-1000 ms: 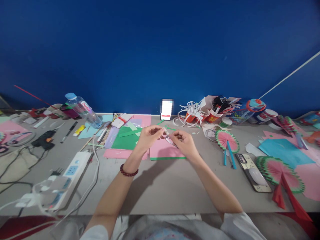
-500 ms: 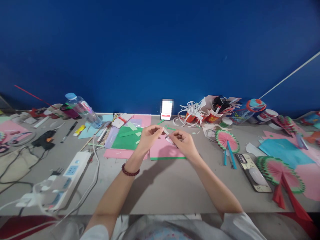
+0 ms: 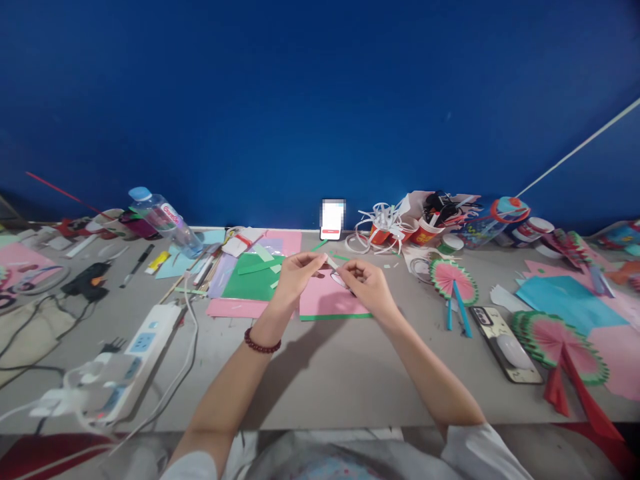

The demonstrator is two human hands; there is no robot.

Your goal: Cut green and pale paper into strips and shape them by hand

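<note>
My left hand (image 3: 299, 275), with a dark red bead bracelet (image 3: 262, 341) on its wrist, is closed in a pinch on one end of a small whitish strip (image 3: 331, 263). The fingers of my right hand (image 3: 366, 281) are pinched together at the strip's other end. Both hands are held above a pink paper sheet (image 3: 330, 301) with a green strip (image 3: 336, 317) along its near edge. Beside the right fingers shows a pale loop (image 3: 339, 279), partly hidden, whose kind I cannot make out.
A lit phone (image 3: 333, 219) leans against the blue wall. Left are green paper (image 3: 253, 283), a tilted bottle (image 3: 170, 221), a glue gun (image 3: 89, 281) and a power strip (image 3: 145, 353). Right are paper-strip cups (image 3: 429, 232), pleated watermelon fans (image 3: 565, 347) and another phone (image 3: 525, 373).
Almost nothing differs. Both hands stay over the pink sheet with the strip between them; the whole view has shifted very slightly.
</note>
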